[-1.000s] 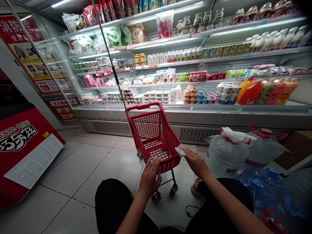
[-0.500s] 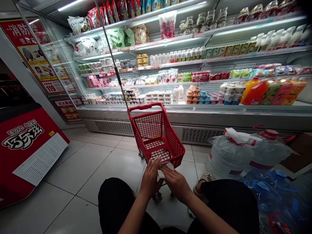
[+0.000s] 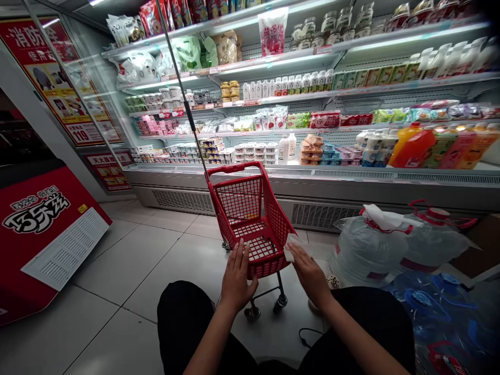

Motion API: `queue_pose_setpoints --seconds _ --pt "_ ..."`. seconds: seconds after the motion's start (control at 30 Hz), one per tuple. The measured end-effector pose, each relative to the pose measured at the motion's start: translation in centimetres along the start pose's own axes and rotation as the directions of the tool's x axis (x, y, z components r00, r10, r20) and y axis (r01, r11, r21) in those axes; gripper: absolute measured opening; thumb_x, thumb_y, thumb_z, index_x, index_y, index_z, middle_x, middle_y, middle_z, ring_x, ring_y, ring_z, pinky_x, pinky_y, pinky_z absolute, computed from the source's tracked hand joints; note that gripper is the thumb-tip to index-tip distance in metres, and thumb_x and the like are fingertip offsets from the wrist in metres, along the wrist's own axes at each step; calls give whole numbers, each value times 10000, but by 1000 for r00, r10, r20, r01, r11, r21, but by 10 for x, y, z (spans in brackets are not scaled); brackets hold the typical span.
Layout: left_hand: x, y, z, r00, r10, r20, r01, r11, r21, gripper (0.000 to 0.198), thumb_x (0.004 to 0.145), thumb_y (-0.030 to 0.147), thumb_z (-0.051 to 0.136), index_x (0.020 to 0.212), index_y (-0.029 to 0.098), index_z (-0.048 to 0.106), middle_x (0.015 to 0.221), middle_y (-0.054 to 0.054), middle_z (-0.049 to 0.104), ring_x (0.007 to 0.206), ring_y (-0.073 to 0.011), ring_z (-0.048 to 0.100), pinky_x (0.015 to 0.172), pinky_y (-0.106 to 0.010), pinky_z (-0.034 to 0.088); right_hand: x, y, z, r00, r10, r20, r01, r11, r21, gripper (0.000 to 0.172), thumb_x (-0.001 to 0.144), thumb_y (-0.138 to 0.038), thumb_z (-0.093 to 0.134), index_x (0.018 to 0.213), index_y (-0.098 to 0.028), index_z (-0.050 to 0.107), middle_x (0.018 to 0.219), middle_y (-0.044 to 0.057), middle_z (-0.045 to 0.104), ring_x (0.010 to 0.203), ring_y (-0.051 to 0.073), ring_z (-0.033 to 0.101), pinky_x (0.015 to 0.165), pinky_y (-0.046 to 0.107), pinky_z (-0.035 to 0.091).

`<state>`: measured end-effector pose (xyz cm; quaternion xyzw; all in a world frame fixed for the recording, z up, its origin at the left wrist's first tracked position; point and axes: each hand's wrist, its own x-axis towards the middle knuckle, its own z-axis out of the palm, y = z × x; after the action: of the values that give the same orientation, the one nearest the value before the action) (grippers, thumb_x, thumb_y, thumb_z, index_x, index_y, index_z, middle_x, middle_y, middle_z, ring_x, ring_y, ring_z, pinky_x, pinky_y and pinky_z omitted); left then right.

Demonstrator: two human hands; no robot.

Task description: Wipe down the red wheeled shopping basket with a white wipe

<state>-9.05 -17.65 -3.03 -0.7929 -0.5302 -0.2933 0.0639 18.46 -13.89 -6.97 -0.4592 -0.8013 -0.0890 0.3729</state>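
Observation:
A small red shopping cart [image 3: 269, 268] with a lattice basket stands before my knees. My left hand [image 3: 237, 281] rests at the near left corner of its basket, fingers stretched out flat and thumb apart, holding nothing. At the near right corner, my right hand [image 3: 312, 276] presses a folded white wipe [image 3: 290, 245] against the rim. The fingers lie over the wipe and hide part of it; cloth or paper, I cannot tell. Inside the basket only the red grid floor shows. Two of the cart's wheels [image 3: 253, 312] are visible below.
A lit chiller shelf [image 3: 250, 94] full of dairy and drinks runs behind the cart. Wrapped water bottles [image 3: 371, 250] and blue-capped water jugs [image 3: 422, 297] stand on the right. A red freezer [image 3: 47, 239] is on the left. A thin pole [image 3: 187, 109] rises by the cart handle.
My right hand has moved right with the wipe, from the middle of the cart's near edge to its right corner. My left hand has shifted slightly left and down, away from the wipe.

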Motion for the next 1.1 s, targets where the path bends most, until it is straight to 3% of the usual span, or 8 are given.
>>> queue_pose_setpoints --seconds 0.2,0.33,0.43,0.53,0.67,0.77,0.87,1.1 --pt "-1 5 6 1000 -2 -16 2 1000 -11 1025 839 193 636 1675 220 44 1739 -113 151 1595 -336 182 1256 -572 303 7 -77 26 987 -156 25 156 988 12 672 1020 -67 389 1650 -253 251 1562 58 522 1461 213 473 1137 405 484" --pt "-2 -1 7 1000 -14 -25 13 1000 -21 1032 843 202 649 1673 210 36 1729 -127 192 1590 -327 210 1252 -569 315 22 -103 33 970 -238 42 237 971 41 688 995 -42 424 1638 -244 284 1561 59 520 1453 208 486 1152 422 473" --pt "-3 -7 5 1000 19 -9 -19 1000 10 1000 846 151 621 1672 228 62 1724 -111 222 1588 -311 221 1254 -560 314 24 -90 25 948 -312 52 310 949 53 698 1000 -35 419 1643 -254 258 1566 47 514 1464 191 469 1196 419 430" --pt "-3 -11 3 998 60 -5 -60 997 41 925 881 120 566 1670 242 99 1725 -98 219 1589 -299 221 1252 -546 322 16 -50 10 939 -335 77 334 942 28 694 1019 -41 392 1650 -277 221 1564 29 514 1473 188 454 1238 436 378" --pt "-3 -12 4 998 62 -21 -61 998 23 874 916 137 550 1668 248 121 1726 -91 221 1592 -298 206 1252 -539 329 2 2 -6 983 -177 37 180 982 -64 650 1047 -86 386 1644 -306 250 1560 26 519 1459 209 472 1182 434 449" --pt "-3 -9 5 998 57 -41 -57 998 -6 881 913 141 557 1669 243 117 1722 -92 236 1589 -302 219 1253 -549 326 -2 10 -8 996 -85 4 85 993 -80 620 1066 -154 412 1646 -302 248 1550 37 536 1453 228 482 1103 432 525" --pt "-1 -6 5 998 48 -43 -49 998 -25 901 898 147 574 1670 245 120 1720 -89 241 1585 -316 228 1248 -559 334 1 -13 0 998 -66 -23 66 998 -22 645 1059 -138 410 1657 -273 211 1550 50 539 1468 227 461 1097 428 539" --pt "0 -6 3 999 8 -53 -14 992 -125 991 858 166 612 1675 250 58 1695 -90 312 1573 -313 269 1256 -558 328 24 -95 32 967 -255 30 251 964 87 694 968 -14 415 1626 -211 320 1546 70 541 1452 213 487 1100 408 542"
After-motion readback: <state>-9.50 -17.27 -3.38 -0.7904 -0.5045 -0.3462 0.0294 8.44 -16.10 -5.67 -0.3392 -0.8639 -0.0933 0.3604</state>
